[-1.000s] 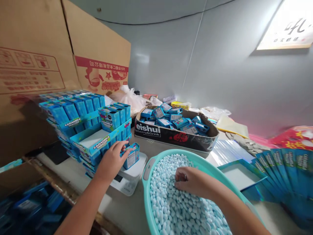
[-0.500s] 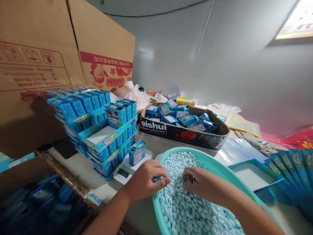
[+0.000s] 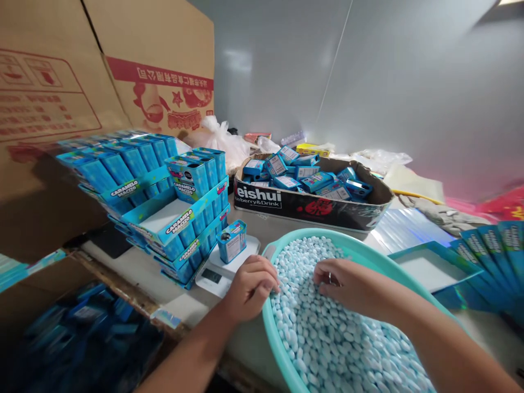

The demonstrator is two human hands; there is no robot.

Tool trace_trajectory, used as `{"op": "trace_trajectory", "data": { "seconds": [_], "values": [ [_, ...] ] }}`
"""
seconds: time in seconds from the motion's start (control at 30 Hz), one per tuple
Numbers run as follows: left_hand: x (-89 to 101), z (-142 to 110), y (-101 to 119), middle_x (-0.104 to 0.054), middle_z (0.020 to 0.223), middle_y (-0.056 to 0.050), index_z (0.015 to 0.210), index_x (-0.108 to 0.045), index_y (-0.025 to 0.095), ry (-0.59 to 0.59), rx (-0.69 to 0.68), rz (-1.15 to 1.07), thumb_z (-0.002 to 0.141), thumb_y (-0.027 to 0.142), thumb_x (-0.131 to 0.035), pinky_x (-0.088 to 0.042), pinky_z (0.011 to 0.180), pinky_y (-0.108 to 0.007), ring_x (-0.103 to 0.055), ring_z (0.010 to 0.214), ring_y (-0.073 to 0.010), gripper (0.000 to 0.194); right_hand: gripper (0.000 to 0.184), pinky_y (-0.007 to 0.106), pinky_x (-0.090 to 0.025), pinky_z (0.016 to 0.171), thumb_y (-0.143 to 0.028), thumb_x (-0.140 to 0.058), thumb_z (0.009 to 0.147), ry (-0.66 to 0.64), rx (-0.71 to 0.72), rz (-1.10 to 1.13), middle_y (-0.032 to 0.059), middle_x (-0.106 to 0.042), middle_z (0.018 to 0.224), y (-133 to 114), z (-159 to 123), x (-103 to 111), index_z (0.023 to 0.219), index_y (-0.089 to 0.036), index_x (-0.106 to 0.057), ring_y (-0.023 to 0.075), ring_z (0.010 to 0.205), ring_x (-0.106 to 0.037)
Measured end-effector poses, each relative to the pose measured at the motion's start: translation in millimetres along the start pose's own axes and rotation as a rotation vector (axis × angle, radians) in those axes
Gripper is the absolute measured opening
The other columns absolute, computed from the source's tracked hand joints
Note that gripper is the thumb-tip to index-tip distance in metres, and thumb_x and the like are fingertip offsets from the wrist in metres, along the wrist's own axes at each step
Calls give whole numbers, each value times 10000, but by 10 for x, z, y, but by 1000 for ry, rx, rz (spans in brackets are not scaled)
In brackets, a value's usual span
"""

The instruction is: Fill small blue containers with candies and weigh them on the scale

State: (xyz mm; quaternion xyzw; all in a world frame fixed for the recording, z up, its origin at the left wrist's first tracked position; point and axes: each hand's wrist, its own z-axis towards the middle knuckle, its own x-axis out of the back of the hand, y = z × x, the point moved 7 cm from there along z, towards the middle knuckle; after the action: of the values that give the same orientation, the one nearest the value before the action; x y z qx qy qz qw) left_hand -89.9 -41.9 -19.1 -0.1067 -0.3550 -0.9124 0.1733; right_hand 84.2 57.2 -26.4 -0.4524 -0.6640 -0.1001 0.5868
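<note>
A turquoise plastic basin (image 3: 273, 341) holds a heap of small pale blue candies (image 3: 311, 333). My right hand (image 3: 338, 281) is inside it, with fingers curled together on candies and the tips hidden among them. At the basin's left rim rests my left hand (image 3: 254, 286), its fingers bent inward and closed; whatever they may hold is hidden. Just beyond it, a small blue tin (image 3: 232, 243) with a round opening on top stands upright on a white digital scale (image 3: 216, 279).
Display trays of blue tins (image 3: 176, 232) are stacked at the left. Behind the basin sits a black carton (image 3: 286, 210) with loose tins. A tray (image 3: 434, 265) and fanned blue cards (image 3: 491, 256) lie at right. An open box (image 3: 85, 333) of tins stands lower left.
My left hand has drawn back slightly from over the candies to the rim, and its fingers have curled in more. My right hand stays in the candies. The view has shifted a little.
</note>
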Motion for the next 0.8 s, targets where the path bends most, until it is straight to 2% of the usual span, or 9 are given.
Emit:
{"op": "trace_trajectory", "data": {
  "seconds": [0.53,0.6,0.63,0.7,0.73,0.77,0.8],
  "values": [
    [-9,-39,-17,-704,730,-65,715,-663,196,41,10,-30,1037,322,-386,-520,816,-385,-659,811,-196,443,136,285,-396,697,-151,-543,798,68,17,32,29,-681,848,-6,-9,20,820,-226,-654,175,781,-581],
    [33,-54,-2,-703,785,-66,746,-659,199,66,-3,14,1019,299,-435,-535,804,-370,-662,839,-195,368,132,301,-404,698,-155,-540,791,73,19,40,31,-683,843,5,-5,10,809,-234,-645,186,782,-588],
    [87,-61,14,-699,827,-64,785,-660,203,103,-19,72,1000,272,-479,-540,818,-367,-662,869,-196,289,134,313,-411,699,-157,-542,788,74,14,49,33,-687,844,19,0,2,812,-241,-644,194,783,-596],
    [295,-78,44,-677,937,-65,926,-651,215,279,-30,260,950,207,-565,-537,878,-383,-648,948,-206,89,141,339,-431,704,-161,-550,781,86,-1,66,44,-695,846,59,14,-13,822,-262,-640,210,785,-613],
    [428,-93,53,-660,998,-72,1021,-634,221,393,-8,376,932,189,-594,-528,913,-403,-634,991,-217,103,137,349,-445,705,-166,-561,775,89,0,73,52,-700,842,79,24,-27,817,-273,-637,216,783,-621],
    [552,-106,56,-644,1058,-84,1115,-608,224,486,32,490,922,187,-611,-513,949,-430,-618,1037,-232,196,129,356,-459,704,-171,-577,763,109,-2,72,58,-703,829,110,36,-36,794,-284,-633,220,775,-628],
    [658,-111,44,-626,1119,-99,1189,-580,225,538,91,590,918,196,-618,-500,978,-455,-601,1086,-248,275,121,357,-474,701,-180,-598,747,128,4,67,63,-707,815,146,52,-55,767,-294,-630,222,763,-635]
  ]
}}
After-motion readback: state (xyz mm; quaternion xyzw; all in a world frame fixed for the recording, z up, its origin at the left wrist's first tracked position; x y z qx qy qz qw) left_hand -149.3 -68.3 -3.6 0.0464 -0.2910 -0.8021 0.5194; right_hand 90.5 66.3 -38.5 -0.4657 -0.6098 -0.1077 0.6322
